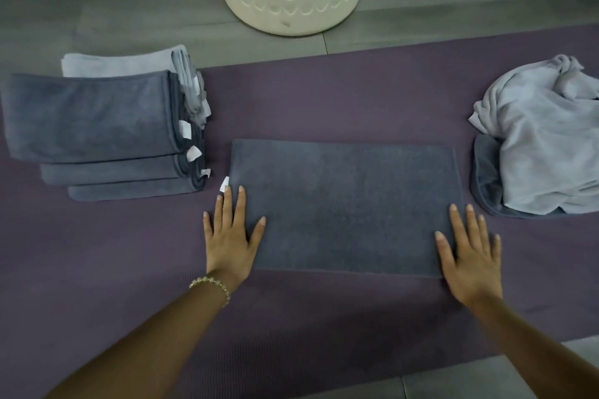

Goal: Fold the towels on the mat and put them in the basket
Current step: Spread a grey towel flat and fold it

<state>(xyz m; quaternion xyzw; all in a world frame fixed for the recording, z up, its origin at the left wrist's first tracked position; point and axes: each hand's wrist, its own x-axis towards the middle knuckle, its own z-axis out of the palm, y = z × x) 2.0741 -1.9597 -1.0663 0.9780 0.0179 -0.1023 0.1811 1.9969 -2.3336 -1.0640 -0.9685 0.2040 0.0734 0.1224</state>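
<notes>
Your left hand [231,236] and right hand [470,256] press flat, grip apart, on the dark grey rectangular terry towel [343,204]; smooth outward, square the edges, then fold.

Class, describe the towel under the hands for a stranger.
Start at the purple mat. In its middle lies a dark grey towel, left hand and right hand flat on its near corners. Unlike the folded stack and crumpled heap, it is single and smooth.
</notes>
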